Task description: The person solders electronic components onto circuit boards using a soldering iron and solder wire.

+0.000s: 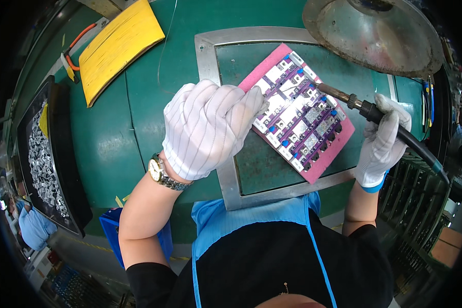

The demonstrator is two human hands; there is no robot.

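My right hand (382,138), in a white striped glove, is wrapped round the dark handle of a soldering iron (362,106). The iron's metal tip reaches over the upper right part of a purple-and-white circuit board (297,115) with blue parts and black parts along one edge. Whether the tip touches the board I cannot tell. Under the board lies a pink foam pad (339,154), tilted on the bench. At the board's left edge my gloved left hand (210,126) is closed in a pinch. A thin solder wire (161,56) hangs down behind it and seems to run to these fingers.
A grey metal frame (231,179) surrounds the work spot on the green bench. A round metal hood (374,38) hangs at the upper right. Far left are a yellow board (120,49), orange-handled pliers (72,46) and a black tray (69,169) of small metal parts.
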